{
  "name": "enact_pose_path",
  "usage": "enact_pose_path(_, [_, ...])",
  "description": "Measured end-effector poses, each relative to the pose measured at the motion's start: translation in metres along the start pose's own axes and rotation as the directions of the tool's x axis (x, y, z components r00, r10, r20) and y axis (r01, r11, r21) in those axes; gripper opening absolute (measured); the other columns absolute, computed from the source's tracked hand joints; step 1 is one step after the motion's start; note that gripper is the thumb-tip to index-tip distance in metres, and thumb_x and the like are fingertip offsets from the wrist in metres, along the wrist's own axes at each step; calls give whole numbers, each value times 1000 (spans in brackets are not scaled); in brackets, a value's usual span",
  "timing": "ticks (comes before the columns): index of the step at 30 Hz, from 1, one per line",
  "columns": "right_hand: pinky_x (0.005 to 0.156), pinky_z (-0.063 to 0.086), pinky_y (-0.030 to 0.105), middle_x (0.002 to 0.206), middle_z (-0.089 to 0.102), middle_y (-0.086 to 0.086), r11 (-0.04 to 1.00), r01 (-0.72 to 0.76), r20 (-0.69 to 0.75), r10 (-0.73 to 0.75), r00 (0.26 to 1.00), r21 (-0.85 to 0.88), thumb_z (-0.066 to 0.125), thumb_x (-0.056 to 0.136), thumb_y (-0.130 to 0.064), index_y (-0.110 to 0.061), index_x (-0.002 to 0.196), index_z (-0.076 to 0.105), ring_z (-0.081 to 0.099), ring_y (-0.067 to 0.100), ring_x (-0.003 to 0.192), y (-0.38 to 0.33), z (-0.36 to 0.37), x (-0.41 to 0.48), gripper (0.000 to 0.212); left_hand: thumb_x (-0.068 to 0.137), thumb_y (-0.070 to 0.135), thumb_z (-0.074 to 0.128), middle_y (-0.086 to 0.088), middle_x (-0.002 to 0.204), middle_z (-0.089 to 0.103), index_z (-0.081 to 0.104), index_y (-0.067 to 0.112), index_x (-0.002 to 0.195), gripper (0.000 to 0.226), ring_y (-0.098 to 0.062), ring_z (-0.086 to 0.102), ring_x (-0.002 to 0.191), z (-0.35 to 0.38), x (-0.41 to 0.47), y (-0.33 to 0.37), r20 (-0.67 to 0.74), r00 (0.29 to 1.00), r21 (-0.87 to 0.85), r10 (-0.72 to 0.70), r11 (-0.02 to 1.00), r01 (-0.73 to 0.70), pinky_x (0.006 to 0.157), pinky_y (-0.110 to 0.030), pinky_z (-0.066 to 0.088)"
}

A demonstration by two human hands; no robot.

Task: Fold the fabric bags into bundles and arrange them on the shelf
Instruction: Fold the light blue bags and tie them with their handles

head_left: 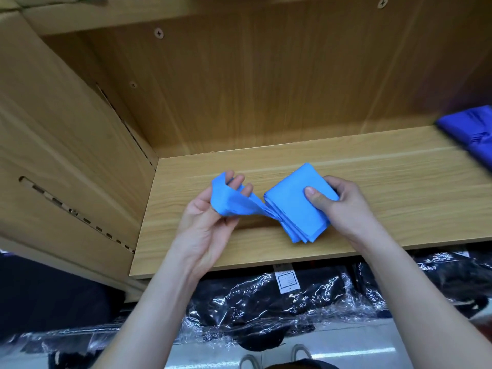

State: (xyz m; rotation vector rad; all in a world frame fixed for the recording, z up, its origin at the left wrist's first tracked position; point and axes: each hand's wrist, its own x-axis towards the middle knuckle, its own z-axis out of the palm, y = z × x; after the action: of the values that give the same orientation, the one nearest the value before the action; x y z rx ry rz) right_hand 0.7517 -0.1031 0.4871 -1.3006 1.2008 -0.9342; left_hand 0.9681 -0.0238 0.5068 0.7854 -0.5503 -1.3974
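Observation:
A light blue fabric bag (292,206), folded into a thick square bundle, hangs just above the wooden shelf board (386,187). My right hand (343,206) grips the bundle, thumb on top and fingers underneath. A strap of the same bag (229,201) stretches out to the left. It is looped over the fingers of my left hand (210,222), which holds it taut with the thumb against it.
A darker blue fabric pile (471,131) lies on the shelf at the far right. The shelf has a wooden back wall and a left side panel (66,155). Black goods in clear plastic (279,302) lie below the shelf edge.

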Motion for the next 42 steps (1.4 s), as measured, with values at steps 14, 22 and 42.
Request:
enact_pose_path(14, [87, 50, 34, 92, 73, -13, 769, 376, 485, -98, 869, -517, 80, 79, -20, -30, 98, 72, 65, 8, 90, -36, 5, -2, 23, 92, 21, 62, 3, 100, 75, 67, 16, 107, 17, -8, 68, 96, 2, 2, -11, -22, 955, 629, -296, 739, 244, 92, -26, 52])
enact_pose_path(22, [83, 50, 38, 93, 70, -8, 596, 471, 582, -7, 813, -651, 76, 81, -31, -33, 98, 68, 62, 16, 91, -48, 24, 4, 19, 84, 7, 71, 5, 87, 76, 77, 14, 93, 14, -2, 69, 86, 22, 1, -4, -89, 996, 782, -14, 618, 79, 79, -21, 53])
enact_pose_path(42, [67, 51, 30, 83, 73, 6, 955, 30, 306, 65, 950, -296, 70, 86, -9, -7, 93, 72, 66, 16, 74, -35, -35, 30, 7, 61, 2, 59, -10, 53, 56, 66, 9, 96, 36, -23, 60, 61, -10, -14, 56, 390, 894, 605, -220, 793, -69, 68, -27, 50])
